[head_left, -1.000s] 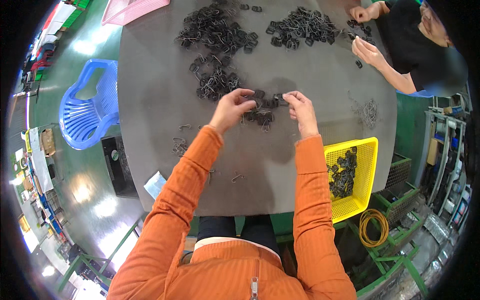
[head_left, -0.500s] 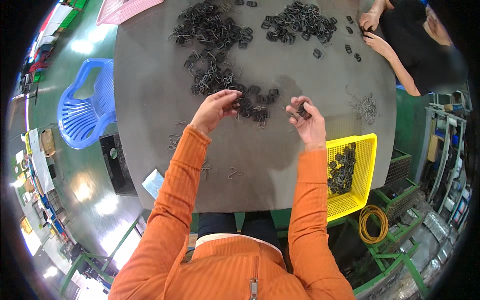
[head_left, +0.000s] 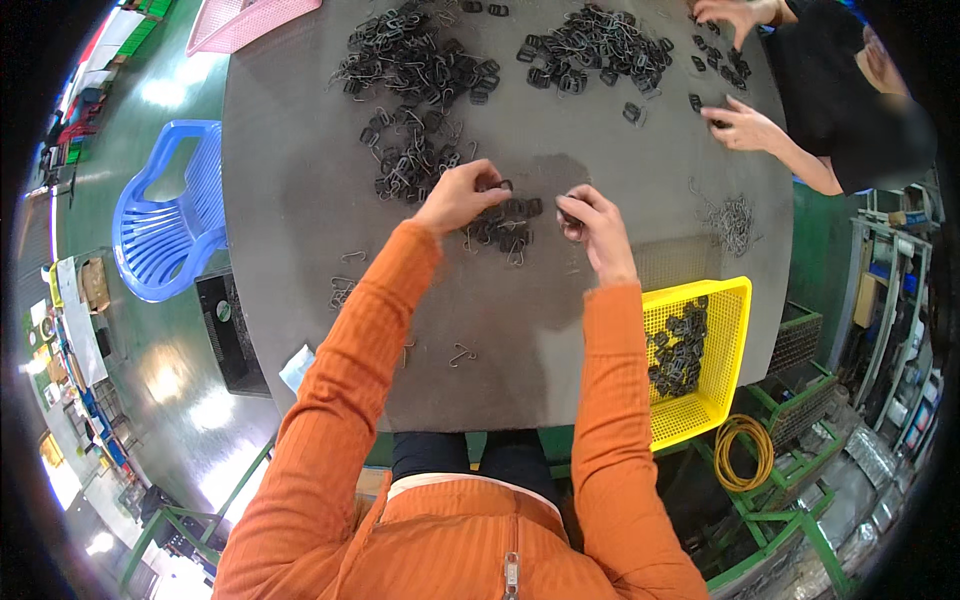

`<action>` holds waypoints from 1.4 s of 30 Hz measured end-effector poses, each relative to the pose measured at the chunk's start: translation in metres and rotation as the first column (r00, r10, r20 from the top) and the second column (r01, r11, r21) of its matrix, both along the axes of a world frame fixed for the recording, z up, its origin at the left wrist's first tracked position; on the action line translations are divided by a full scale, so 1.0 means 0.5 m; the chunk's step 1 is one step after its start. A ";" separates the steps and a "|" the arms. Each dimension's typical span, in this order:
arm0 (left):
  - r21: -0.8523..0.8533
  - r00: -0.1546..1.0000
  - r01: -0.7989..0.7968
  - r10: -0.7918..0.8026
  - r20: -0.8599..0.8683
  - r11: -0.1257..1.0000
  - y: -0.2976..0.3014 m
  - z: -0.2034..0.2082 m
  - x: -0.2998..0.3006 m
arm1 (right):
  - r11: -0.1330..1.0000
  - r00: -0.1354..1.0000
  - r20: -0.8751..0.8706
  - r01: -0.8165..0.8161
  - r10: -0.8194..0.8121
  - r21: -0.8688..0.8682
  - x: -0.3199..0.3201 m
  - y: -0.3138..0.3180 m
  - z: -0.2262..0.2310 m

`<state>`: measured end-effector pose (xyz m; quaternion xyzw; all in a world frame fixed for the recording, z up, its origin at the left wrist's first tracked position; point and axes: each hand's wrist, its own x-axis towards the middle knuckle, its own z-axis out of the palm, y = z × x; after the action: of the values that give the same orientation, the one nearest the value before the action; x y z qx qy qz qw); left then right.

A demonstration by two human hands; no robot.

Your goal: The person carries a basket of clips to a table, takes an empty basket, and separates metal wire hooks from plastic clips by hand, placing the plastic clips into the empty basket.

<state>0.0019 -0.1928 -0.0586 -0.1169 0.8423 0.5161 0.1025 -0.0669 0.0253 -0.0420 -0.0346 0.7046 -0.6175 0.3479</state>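
Observation:
My left hand [head_left: 462, 198] is closed in a pinch over the near end of a heap of black plastic buckles, gripping one black buckle [head_left: 503, 186]. Just under and beside those fingers lies a small cluster of buckles with wire hooks [head_left: 505, 235]. To the right, my right hand [head_left: 597, 228] is raised over the table with its fingers curled round dark buckles, mostly hidden by the fingers; how many cannot be made out. The larger heap of buckles and metal hooks [head_left: 415, 70] stretches away behind my left hand.
A yellow basket [head_left: 740, 340] holding black buckles stands at the table's right edge. Another buckle pile [head_left: 600, 50] lies at the far side. Loose wire hooks [head_left: 733, 222] lie to the right. A co-worker's hands [head_left: 745, 128] are over buckles at far right. A blue chair [head_left: 170, 215] stands left.
My left hand has moved right and slightly away from me, onto a buckle. My right hand has shifted a little left and its fingers have curled in. The co-worker's hands have moved apart.

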 end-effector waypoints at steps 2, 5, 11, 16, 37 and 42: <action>0.410 0.961 -0.102 -0.017 0.277 0.906 -0.026 0.045 0.024 | 0.925 0.909 0.405 0.232 -0.096 -0.301 0.002 -0.001 0.030; 0.835 0.940 -0.342 0.157 0.304 0.432 -0.025 0.068 0.048 | 0.924 0.906 0.413 0.230 -0.088 -0.306 -0.013 -0.028 0.014; -0.051 0.979 -0.181 0.185 0.085 0.982 0.027 -0.006 0.039 | 0.720 0.728 -0.460 -0.068 0.509 0.691 0.011 -0.103 -0.040; -0.535 0.995 -0.100 0.088 -0.048 0.839 0.070 -0.008 0.048 | 0.992 0.999 -0.018 0.053 -0.051 0.116 0.010 -0.054 -0.014; 0.377 0.877 -0.473 0.466 0.118 0.796 0.143 0.143 0.103 | 0.864 0.897 -0.382 0.000 0.223 0.504 0.171 0.059 0.139; 0.380 0.998 -0.056 0.051 0.023 0.923 0.398 0.248 0.065 | 0.659 0.903 -0.429 0.312 0.017 0.684 0.251 0.311 0.231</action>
<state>0.0344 0.0061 0.0654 -0.1210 0.7222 0.6713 0.1143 0.0586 0.1810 0.0737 0.0426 0.9489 -0.2851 0.1280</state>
